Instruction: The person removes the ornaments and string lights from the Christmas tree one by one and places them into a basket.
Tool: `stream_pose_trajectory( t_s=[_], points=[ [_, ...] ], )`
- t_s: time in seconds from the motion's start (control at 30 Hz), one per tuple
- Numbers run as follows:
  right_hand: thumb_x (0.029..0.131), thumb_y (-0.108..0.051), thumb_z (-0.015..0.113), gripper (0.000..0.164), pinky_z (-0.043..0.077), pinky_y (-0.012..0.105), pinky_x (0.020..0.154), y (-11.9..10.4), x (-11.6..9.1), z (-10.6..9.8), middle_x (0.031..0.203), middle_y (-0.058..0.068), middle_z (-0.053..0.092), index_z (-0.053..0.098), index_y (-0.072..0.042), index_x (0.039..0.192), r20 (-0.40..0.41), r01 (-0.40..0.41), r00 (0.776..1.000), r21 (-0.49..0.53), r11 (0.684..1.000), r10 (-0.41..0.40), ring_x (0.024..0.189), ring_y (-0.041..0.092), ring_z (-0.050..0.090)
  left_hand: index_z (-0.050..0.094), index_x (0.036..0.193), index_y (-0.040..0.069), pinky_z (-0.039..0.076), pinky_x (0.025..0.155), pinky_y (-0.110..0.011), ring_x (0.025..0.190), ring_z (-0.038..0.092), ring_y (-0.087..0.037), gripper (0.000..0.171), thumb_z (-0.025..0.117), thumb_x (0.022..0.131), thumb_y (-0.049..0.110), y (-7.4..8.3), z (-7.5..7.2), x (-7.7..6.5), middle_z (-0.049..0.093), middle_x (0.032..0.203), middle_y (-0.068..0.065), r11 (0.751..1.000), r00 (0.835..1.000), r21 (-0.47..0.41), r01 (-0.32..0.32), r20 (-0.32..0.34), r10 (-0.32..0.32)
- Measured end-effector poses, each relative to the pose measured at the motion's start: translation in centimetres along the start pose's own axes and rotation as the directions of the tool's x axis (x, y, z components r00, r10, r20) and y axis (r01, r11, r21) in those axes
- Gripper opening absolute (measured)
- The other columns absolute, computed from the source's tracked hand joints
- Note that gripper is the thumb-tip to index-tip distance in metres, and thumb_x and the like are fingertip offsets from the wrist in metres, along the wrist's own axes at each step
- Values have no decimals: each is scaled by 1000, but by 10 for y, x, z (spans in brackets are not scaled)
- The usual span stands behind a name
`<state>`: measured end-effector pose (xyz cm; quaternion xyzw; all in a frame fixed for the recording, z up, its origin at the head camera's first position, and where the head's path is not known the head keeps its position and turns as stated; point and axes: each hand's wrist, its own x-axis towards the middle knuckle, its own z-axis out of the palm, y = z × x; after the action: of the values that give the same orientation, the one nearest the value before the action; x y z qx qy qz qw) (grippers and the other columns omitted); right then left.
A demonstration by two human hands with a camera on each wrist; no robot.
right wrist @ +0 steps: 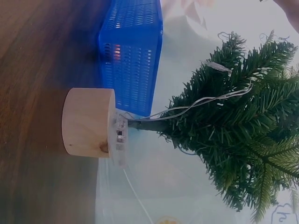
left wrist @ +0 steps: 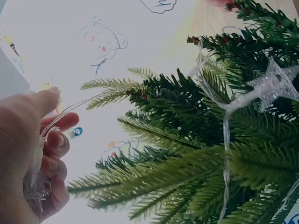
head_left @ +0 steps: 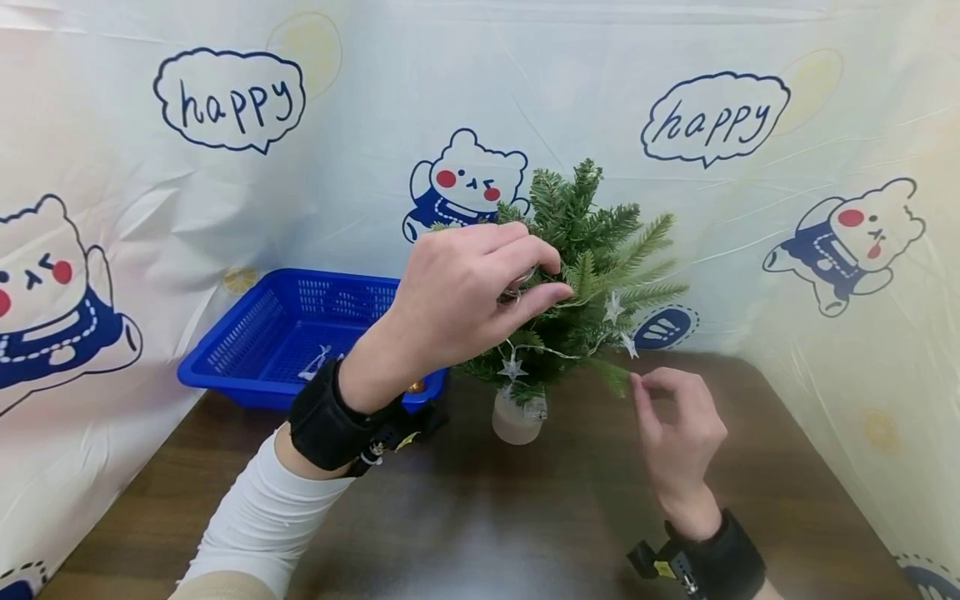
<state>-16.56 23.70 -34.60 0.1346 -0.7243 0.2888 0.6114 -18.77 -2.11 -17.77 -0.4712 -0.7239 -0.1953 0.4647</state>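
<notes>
A small artificial Christmas tree [head_left: 592, 225] stands on a round wooden base [right wrist: 88, 122]. A clear string of star lights [left wrist: 275, 86] loops around its branches, and a transparent battery box [right wrist: 120, 137] sits on top of the base by the trunk. My left hand [head_left: 476, 287] is at the tree's upper left, fingers curled around a bunch of the light string; in the left wrist view, wires run from the fingers [left wrist: 56, 142] to the branches. At the lower right my right hand [head_left: 682, 425] pinches the tip of a low branch [head_left: 617, 377] between thumb and forefinger.
Behind my left forearm, a blue plastic basket [head_left: 247, 308] holds a small white item [head_left: 318, 362] and an orange-gold ornament [head_left: 416, 387]. The dark wooden table [head_left: 480, 517] lies in front. A printed cloth [head_left: 585, 58] hangs close behind the tree and along both sides.
</notes>
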Motion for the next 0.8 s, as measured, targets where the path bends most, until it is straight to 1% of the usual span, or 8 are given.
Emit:
stream_pose_trajectory(
  t_s=[0.07,0.17,0.27,0.37,0.43,0.53,0.67,0.8],
  points=[
    [78,-5,75,12,42,17,73,-1,1,1,76,14,66,66,3,79,-2,9,1000,2,1000,-9,68,24,57,71,86,17,29,47,-23,55,49,-8,25,64,89,41,0,0,0,62,69,6,1000,1000,29,-10,2,10],
    [78,-6,75,13,43,20,71,-3,1,1,75,14,66,66,3,78,-7,30,1000,6,1000,-30,68,24,57,71,83,17,30,47,-23,55,50,-9,29,67,85,46,1,-1,-2,63,68,6,998,1000,47,-28,5,28],
    [77,-6,76,13,43,22,70,-5,2,1,73,13,66,66,2,76,-8,56,998,13,998,-56,66,24,57,71,83,17,35,49,-24,58,51,-11,34,70,80,51,2,-2,-4,62,70,5,996,998,67,-59,15,58],
    [77,-9,76,15,44,22,69,-7,5,1,71,13,66,67,2,75,-14,81,997,34,996,-81,64,23,57,72,84,18,37,51,-24,59,50,-12,30,71,81,48,2,-4,-5,56,70,5,993,996,88,-85,39,82],
    [77,-11,76,16,44,19,71,-8,8,0,71,13,67,67,2,74,-12,94,996,59,994,-94,64,22,58,73,83,18,39,52,-24,60,49,-12,25,71,83,43,3,-5,-5,53,70,4,990,994,100,-96,53,91],
    [74,-10,77,15,45,15,76,-9,13,-3,71,14,68,68,3,75,10,104,994,105,989,-106,66,20,59,74,80,18,37,51,-23,59,47,-12,18,70,85,35,3,-6,-5,49,68,3,988,993,118,-104,67,97],
    [76,-12,77,20,44,12,81,-7,17,-7,75,17,68,68,6,80,72,81,993,176,981,-95,72,16,61,74,78,18,39,53,-22,60,49,-11,18,68,87,33,2,-7,-6,55,68,5,983,990,140,-117,91,105],
    [85,-22,70,33,45,14,82,-1,21,-13,83,19,70,68,10,88,111,16,993,274,962,-48,81,8,64,72,77,18,37,52,-21,59,49,-11,21,66,88,34,2,-7,-7,62,67,6,982,988,148,-117,113,101]
  ],
)
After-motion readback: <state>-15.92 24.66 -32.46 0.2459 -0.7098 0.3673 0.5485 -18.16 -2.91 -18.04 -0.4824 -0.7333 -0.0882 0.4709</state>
